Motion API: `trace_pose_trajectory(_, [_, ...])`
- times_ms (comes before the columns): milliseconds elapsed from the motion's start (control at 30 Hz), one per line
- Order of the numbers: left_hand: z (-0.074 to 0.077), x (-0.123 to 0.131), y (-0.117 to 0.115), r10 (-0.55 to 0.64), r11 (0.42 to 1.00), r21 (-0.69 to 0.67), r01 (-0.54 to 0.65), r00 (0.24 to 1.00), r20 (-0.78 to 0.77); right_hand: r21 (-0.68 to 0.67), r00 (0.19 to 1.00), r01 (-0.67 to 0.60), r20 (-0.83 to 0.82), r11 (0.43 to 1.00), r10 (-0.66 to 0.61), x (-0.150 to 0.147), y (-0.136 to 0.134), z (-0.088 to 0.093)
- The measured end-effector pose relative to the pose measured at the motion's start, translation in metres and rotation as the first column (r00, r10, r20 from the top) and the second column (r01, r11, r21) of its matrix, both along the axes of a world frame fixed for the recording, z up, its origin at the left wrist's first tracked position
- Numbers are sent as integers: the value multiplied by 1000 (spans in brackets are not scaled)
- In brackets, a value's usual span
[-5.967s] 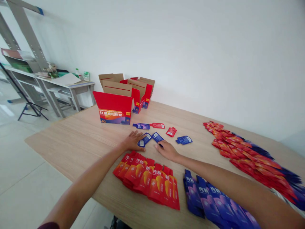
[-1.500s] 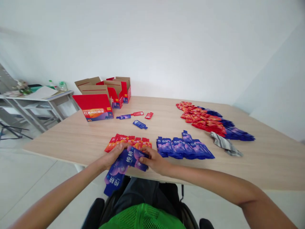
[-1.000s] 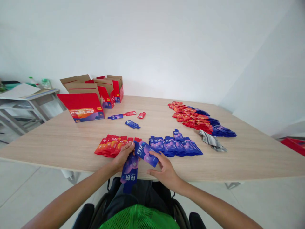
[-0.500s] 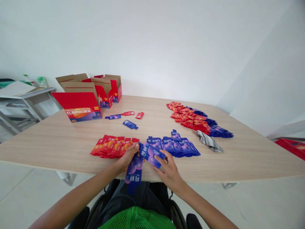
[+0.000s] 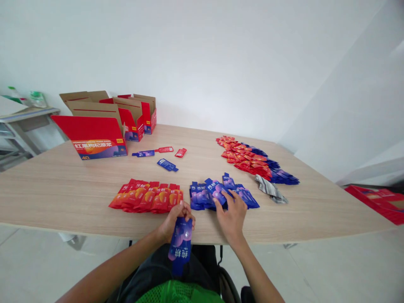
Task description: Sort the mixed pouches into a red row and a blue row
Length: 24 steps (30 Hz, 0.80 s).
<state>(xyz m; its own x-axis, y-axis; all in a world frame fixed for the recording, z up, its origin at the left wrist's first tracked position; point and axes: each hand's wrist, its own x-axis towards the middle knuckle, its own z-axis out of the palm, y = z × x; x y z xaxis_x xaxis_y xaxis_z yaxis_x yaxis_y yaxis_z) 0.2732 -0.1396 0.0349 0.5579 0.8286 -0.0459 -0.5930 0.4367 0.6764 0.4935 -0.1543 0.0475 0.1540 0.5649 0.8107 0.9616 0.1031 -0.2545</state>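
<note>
Dangling neck-down, a blue pouch (image 5: 181,242) is hanging from the left hand (image 5: 174,216), whose thumb & fingers are pinching its upper end at the tabletop's (image 5: 78,198) near edge, i.e. over dark trousers (image 5: 148,271) & a bit of green mesh (image 5: 179,292). Can't tell if >1 pouch is in there.

Right hand (image 5: 232,213) is resting at the blue row (image 5: 199,197), fingers spread & touching a top pouch (image 5: 213,186) that's lying tilted on the others. Small blue pouch (image 5: 227,181) is sitting just beyond, at the row's far side.

Red row (image 5: 143,197) is lying left of the blue one, near & overlapping pouch on pouch, w/ left hand just beside its right end.

Mid-tabletop, 4 loose pouches (image 5: 167,164) are lying flat (2 blue, 2 red). Red boxes (image 5: 101,147) w/ raised flaps are standing far left. Mixed red/blue pile (image 5: 248,159) is spreading far right, w/ a striped cloth (image 5: 270,190) lying at its near end. Another red box (image 5: 375,200) is showing at extreme right, partly cut off.
</note>
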Motion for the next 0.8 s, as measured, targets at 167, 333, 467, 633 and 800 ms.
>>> trace_pose_trajectory(167, [1,-4,1,18,999,-34,-18,1000,17,-201,988,144,85,969,-129,-9,7,-11])
trace_pose_trajectory(333, [2,-5,4,42,995,-92,-36,997,58,-348,976,213,106,913,-188,-22,5,-16])
trace_pose_trajectory(467, [1,-6,5,35,996,-85,-29,997,67,-402,974,225,106,887,-199,-26,0,-19])
trace_pose_trajectory(633, [2,-7,3,9,998,-69,-3,996,92,-395,979,193,138,898,-150,-28,-5,-18])
trace_pose_trajectory(800, [3,-7,4,31,997,-78,-23,994,104,-327,979,164,174,931,-111,-27,-7,-18])
